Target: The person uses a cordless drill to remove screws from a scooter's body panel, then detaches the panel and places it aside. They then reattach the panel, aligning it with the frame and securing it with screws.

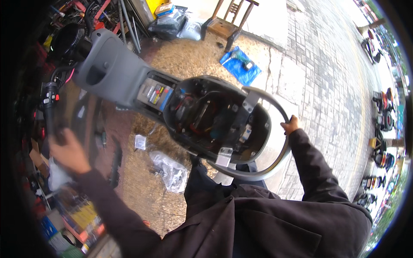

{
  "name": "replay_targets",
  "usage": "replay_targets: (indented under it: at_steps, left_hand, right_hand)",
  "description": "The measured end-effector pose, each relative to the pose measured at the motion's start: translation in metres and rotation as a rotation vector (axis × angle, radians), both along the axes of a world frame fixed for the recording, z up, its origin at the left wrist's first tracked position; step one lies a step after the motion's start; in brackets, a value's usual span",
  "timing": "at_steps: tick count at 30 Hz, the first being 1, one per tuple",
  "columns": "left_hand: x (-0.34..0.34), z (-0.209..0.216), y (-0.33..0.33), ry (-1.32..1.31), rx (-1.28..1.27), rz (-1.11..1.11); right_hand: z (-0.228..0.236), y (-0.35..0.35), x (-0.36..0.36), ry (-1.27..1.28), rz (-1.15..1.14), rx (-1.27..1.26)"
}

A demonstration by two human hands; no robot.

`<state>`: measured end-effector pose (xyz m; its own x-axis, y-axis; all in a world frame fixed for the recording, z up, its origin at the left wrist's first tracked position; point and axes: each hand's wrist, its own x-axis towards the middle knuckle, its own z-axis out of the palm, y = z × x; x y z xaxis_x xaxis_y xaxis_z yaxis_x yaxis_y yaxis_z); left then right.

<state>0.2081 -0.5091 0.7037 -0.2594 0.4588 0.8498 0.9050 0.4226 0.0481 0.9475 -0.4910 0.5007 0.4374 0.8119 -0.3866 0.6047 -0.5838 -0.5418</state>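
Note:
A grey electric scooter (116, 73) stands across in front of me with its seat off, so the dark storage well (202, 112) shows. My right hand (293, 124) is wrapped round the curved grab rail (282, 157) at its rear end. On the left, my left hand (71, 151) is nearest the handlebar grip (50, 118), just below the switch block with red buttons (50, 97). Motion smears its fingers, and I cannot tell whether it touches the grip. A battery-like block with a colourful label (155, 93) sits in the footboard area.
A cordless drill (246, 63) lies on a blue sheet (241, 76) beyond the scooter. Clear plastic wrapping (170, 170) and a small white packet (140, 142) lie on the ground on my side. A wooden chair (226, 28) and dark bags (170, 26) stand farther back. Cluttered tools line the left.

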Motion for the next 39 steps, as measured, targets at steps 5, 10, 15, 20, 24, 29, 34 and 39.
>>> replay_targets:
  at_steps: [5, 10, 15, 20, 24, 29, 34, 39]
  left_hand:
    - [0.275, -0.176, -0.076, -1.443, 0.050, -0.171]
    - [0.449, -0.192, -0.147, -1.983, -0.024, -0.084]
    - [0.475, -0.172, -0.173, -2.259, 0.377, -0.125]
    - [0.538, -0.169, -0.184, -2.812, 0.656, 0.015]
    - [0.554, -0.169, -0.179, -2.835, 0.854, -0.012]
    - [0.567, -0.179, -0.171, -2.653, 0.895, 0.151]
    - [0.575, -0.177, -0.157, -2.491, 0.919, 0.340]
    - [0.582, -0.165, -0.138, -2.399, 0.780, 0.519]
  right_hand:
    - [0.013, -0.004, 0.005, 0.038, 0.094, -0.089]
    - [0.029, 0.006, 0.007, 0.223, 0.185, -0.108]
    - [0.033, 0.009, 0.006, 0.243, 0.248, -0.075]
    - [0.033, 0.012, 0.011, 0.169, 0.344, -0.056]
    - [0.035, 0.020, 0.015, 0.128, 0.437, -0.094]
    - [0.030, 0.039, 0.025, 0.187, 0.608, -0.184]
    - [0.025, 0.084, 0.038, 0.327, 0.928, -0.315]
    - [0.037, 0.126, 0.043, 0.518, 0.994, -0.688]
